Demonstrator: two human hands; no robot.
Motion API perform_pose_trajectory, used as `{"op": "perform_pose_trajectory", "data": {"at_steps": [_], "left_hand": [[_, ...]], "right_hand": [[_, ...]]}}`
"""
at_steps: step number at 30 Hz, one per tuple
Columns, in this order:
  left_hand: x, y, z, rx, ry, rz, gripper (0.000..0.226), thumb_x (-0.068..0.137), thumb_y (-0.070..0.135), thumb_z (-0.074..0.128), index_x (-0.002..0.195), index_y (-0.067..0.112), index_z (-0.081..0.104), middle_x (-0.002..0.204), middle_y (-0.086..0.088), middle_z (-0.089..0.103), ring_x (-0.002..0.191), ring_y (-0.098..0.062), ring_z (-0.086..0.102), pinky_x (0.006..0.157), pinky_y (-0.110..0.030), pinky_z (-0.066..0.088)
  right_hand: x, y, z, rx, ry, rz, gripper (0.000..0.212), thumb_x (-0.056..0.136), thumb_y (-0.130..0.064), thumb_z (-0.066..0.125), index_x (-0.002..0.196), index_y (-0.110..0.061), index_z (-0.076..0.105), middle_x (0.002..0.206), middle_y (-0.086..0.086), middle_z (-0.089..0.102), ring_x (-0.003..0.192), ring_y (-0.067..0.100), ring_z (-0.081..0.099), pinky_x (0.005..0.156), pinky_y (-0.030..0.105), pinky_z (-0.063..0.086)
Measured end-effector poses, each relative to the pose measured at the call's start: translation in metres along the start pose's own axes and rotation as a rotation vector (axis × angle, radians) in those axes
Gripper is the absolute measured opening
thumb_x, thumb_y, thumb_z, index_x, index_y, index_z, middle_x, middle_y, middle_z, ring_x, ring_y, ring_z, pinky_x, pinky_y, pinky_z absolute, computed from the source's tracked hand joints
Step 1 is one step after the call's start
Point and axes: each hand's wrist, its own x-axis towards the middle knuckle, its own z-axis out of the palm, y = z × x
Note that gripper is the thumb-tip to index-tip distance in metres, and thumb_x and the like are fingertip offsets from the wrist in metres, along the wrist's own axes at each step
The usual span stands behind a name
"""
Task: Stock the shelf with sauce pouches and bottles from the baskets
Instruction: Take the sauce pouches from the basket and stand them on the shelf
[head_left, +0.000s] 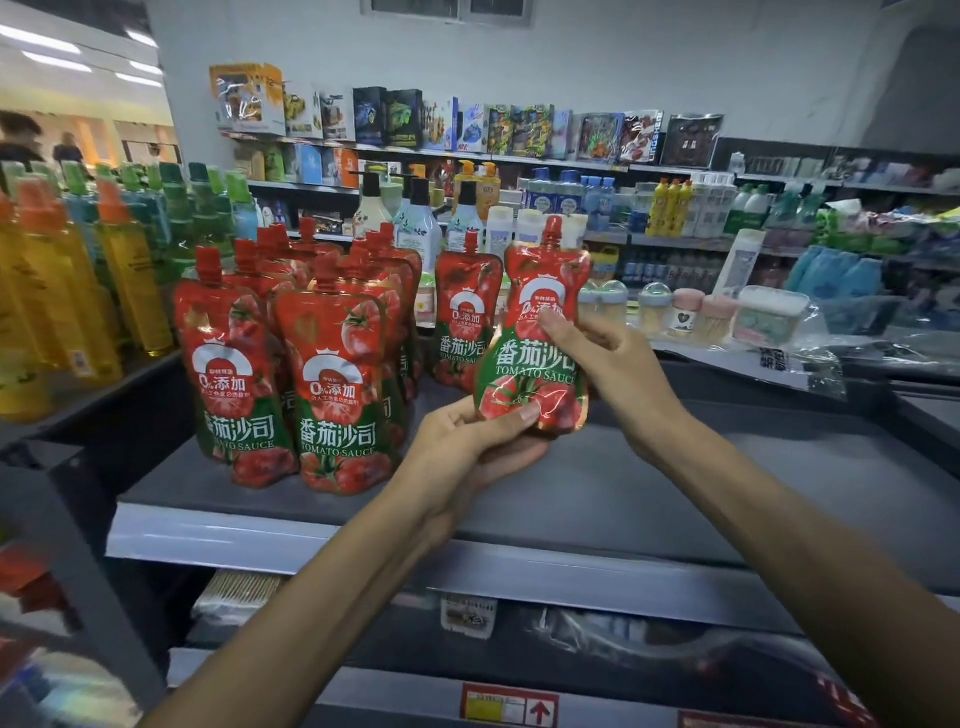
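- Two hands grasp one tomato sauce pouch (540, 358). The left hand (467, 441) pinches its bottom edge between thumb and curled fingers, and the right hand (608, 374) wraps its waist from the right. It hangs slightly tilted above the shelf (675, 493), not yet set down.
- Its base looks crumpled under the left thumb. Set down like that, it may not stand flat and could topple.
- Just left of and behind the held pouch stands a single pouch (465, 322). A sideways nudge on landing could knock it over.
- Further left of the held pouch, a crowded group of pouches (311, 374) leans together. One falling could take its neighbours.
- Behind the held pouch and to its right sit small jars (685, 312). Pushing too deep risks bumping them.
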Motion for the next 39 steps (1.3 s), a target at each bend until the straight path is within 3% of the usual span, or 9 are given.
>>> {"op": "perform_pose_trajectory", "data": {"at_steps": [3,6,9,17,23,29,34,36,39], "left_hand": [[-0.002,-0.004,-0.005,0.038,-0.073,-0.063,0.037,0.086,0.006,0.077,0.12,-0.006,0.069,0.119,-0.02,0.075,0.113,-0.029,0.072,0.094,-0.037,0.06],[-0.002,-0.001,-0.004,0.095,-0.125,-0.091,0.045,0.078,0.014,0.084,0.118,-0.003,0.07,0.117,-0.018,0.076,0.106,-0.025,0.073,0.089,-0.033,0.06],[0.003,0.003,-0.001,0.131,-0.121,-0.039,0.045,0.075,0.011,0.084,0.116,-0.003,0.071,0.112,-0.017,0.077,0.097,-0.025,0.075,0.082,-0.031,0.061],[0.01,0.008,-0.006,0.217,-0.049,-0.019,0.029,0.082,0.002,0.081,0.109,-0.006,0.075,0.105,-0.021,0.078,0.091,-0.03,0.076,0.086,-0.041,0.064],[0.008,0.002,-0.004,0.177,-0.089,-0.028,0.043,0.086,0.023,0.079,0.12,-0.003,0.071,0.116,-0.017,0.076,0.11,-0.032,0.073,0.104,-0.046,0.056],[0.017,0.003,-0.01,0.22,-0.065,-0.04,0.038,0.097,0.03,0.068,0.121,0.0,0.07,0.116,-0.016,0.077,0.113,-0.035,0.072,0.101,-0.046,0.057],[0.018,-0.002,-0.012,0.233,0.001,-0.02,0.045,0.091,0.037,0.076,0.125,0.008,0.07,0.115,-0.009,0.078,0.11,-0.028,0.074,0.105,-0.048,0.055],[0.013,-0.006,-0.014,0.38,0.075,0.05,0.046,0.091,0.049,0.073,0.124,0.018,0.069,0.112,0.002,0.079,0.107,-0.018,0.075,0.103,-0.047,0.056],[-0.001,-0.015,-0.024,0.805,0.176,0.201,0.047,0.088,0.059,0.07,0.125,0.034,0.055,0.118,0.015,0.072,0.106,-0.007,0.067,0.099,-0.038,0.054]], "right_hand": [[0.007,-0.001,0.0,0.226,-0.014,0.154,0.032,0.09,-0.021,0.077,0.117,-0.006,0.07,0.109,0.012,0.078,0.104,0.032,0.074,0.092,0.046,0.061],[0.006,0.002,0.003,0.173,-0.058,0.197,0.032,0.086,-0.011,0.08,0.116,-0.006,0.069,0.108,0.013,0.078,0.1,0.033,0.076,0.093,0.054,0.059],[0.004,0.002,0.007,0.159,-0.078,0.164,0.035,0.085,-0.009,0.08,0.118,-0.005,0.068,0.108,0.012,0.078,0.1,0.032,0.076,0.093,0.054,0.06],[0.009,-0.01,0.0,0.107,-0.232,0.129,0.039,0.088,-0.008,0.076,0.125,0.0,0.067,0.113,0.017,0.076,0.106,0.033,0.074,0.094,0.041,0.06],[0.016,-0.009,-0.002,0.118,-0.23,0.148,0.04,0.086,-0.007,0.077,0.123,0.001,0.066,0.114,0.018,0.075,0.107,0.034,0.073,0.095,0.043,0.06],[0.019,-0.005,-0.008,0.104,-0.278,0.177,0.046,0.078,-0.014,0.078,0.12,-0.001,0.067,0.112,0.017,0.076,0.102,0.03,0.075,0.089,0.038,0.062],[0.026,-0.004,-0.007,0.116,-0.231,0.158,0.046,0.08,-0.005,0.08,0.124,-0.001,0.066,0.116,0.015,0.076,0.108,0.033,0.073,0.095,0.046,0.059],[0.033,-0.002,-0.005,0.11,-0.183,0.144,0.042,0.08,-0.003,0.081,0.119,-0.006,0.07,0.112,0.011,0.077,0.104,0.03,0.075,0.092,0.047,0.06],[0.045,0.005,0.003,0.155,-0.105,0.115,0.039,0.08,0.003,0.08,0.117,-0.006,0.071,0.108,0.01,0.078,0.099,0.028,0.076,0.086,0.045,0.063]]}}
